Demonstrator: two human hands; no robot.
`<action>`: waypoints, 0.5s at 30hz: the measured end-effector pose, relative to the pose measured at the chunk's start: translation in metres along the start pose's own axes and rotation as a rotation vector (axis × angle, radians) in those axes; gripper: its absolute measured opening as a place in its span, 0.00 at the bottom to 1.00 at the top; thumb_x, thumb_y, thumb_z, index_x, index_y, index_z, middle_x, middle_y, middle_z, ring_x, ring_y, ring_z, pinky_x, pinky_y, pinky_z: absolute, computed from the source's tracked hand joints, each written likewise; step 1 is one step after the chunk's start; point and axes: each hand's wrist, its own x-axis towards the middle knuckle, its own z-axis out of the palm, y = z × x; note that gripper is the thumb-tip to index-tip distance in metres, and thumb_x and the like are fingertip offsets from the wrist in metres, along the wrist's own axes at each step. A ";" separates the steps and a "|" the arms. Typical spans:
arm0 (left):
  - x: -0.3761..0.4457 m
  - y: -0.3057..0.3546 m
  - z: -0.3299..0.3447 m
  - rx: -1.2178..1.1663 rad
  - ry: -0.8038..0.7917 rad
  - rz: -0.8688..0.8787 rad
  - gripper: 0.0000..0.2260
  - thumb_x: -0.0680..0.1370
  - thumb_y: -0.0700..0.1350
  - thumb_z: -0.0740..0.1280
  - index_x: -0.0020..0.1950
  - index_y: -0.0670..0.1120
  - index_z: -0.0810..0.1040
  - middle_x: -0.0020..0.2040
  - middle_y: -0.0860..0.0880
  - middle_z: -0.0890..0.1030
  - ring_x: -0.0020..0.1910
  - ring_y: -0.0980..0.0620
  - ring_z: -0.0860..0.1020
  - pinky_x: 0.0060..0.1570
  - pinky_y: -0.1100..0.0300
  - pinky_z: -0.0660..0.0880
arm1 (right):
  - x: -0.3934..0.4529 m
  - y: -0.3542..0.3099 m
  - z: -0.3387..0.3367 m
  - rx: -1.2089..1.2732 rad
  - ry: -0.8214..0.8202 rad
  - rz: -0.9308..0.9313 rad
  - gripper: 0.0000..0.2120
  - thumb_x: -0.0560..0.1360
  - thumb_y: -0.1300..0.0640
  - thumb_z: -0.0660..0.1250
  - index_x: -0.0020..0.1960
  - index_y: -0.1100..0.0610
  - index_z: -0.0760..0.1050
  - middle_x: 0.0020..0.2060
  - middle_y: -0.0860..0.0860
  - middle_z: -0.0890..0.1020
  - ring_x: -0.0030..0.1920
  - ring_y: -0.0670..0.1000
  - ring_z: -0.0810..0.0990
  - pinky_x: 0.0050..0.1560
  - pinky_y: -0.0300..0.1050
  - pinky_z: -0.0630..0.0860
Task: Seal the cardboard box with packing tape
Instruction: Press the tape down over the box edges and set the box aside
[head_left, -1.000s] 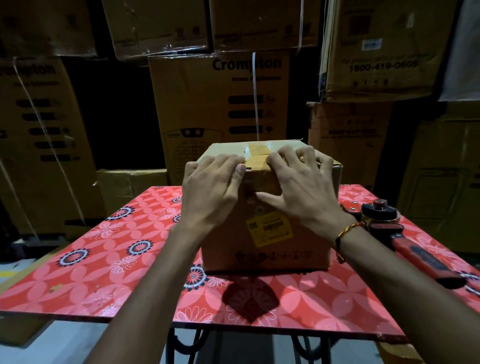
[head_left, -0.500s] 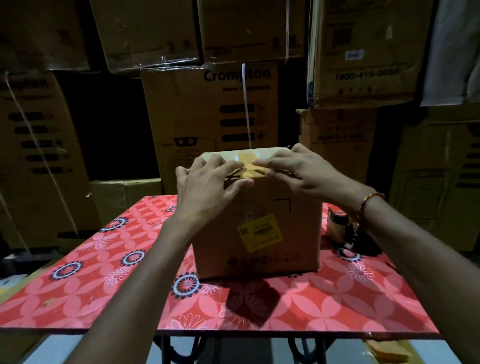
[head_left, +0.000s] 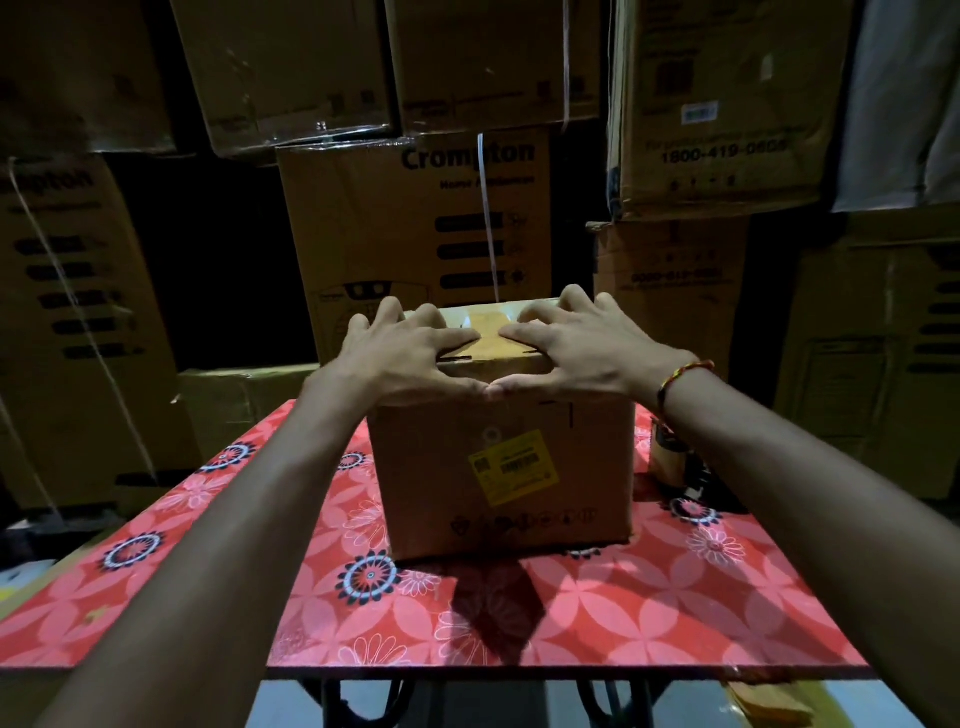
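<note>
Two bare hands lie spread on the top of the cardboard box (head_left: 498, 467), which stands at the centre of the frame on a bench (head_left: 649, 613) covered in a red flowered pattern. Left hand (head_left: 410, 358) rests flat on the left part of the lid, its fingers (head_left: 387, 317) wide and fairly straight, pressing down and gripping nothing. Right hand (head_left: 587, 348) mirrors it on the right part of the lid, fingers likewise splayed, with a red and yellow thread bracelet (head_left: 683, 376) round the wrist. Both thumbs reach down over the near top edge of the box and their tips touch, or nearly touch, at the middle. Between the two hands a strip of brown packing tape (head_left: 485, 332) runs along the lid and over that near edge. A yellow label (head_left: 511, 467) sits on the box's front face. At the right of the box, partly hidden by the right forearm, stands a tape dispenser (head_left: 670, 452). Stacked cartons (head_left: 415, 223), one printed "Crompton", fill the dim upper half of the frame.
</note>
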 end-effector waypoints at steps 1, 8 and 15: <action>0.001 0.000 -0.002 0.005 -0.026 -0.009 0.37 0.69 0.78 0.58 0.76 0.69 0.59 0.72 0.55 0.67 0.66 0.47 0.63 0.61 0.47 0.63 | 0.001 -0.001 0.000 -0.008 -0.004 0.008 0.42 0.69 0.21 0.47 0.76 0.40 0.63 0.73 0.47 0.68 0.66 0.55 0.65 0.62 0.54 0.63; -0.003 0.002 0.008 -0.084 0.015 -0.095 0.42 0.64 0.81 0.54 0.76 0.67 0.62 0.71 0.53 0.67 0.69 0.46 0.63 0.63 0.41 0.62 | -0.015 -0.007 0.011 0.018 0.088 0.303 0.46 0.65 0.17 0.43 0.70 0.43 0.71 0.69 0.49 0.73 0.69 0.57 0.66 0.61 0.63 0.64; -0.039 0.002 0.055 -0.672 0.519 -0.234 0.37 0.67 0.71 0.68 0.71 0.53 0.75 0.67 0.48 0.73 0.68 0.45 0.71 0.64 0.54 0.70 | -0.060 -0.012 0.059 0.711 0.557 0.448 0.34 0.76 0.42 0.68 0.77 0.48 0.60 0.75 0.51 0.65 0.73 0.54 0.68 0.69 0.54 0.71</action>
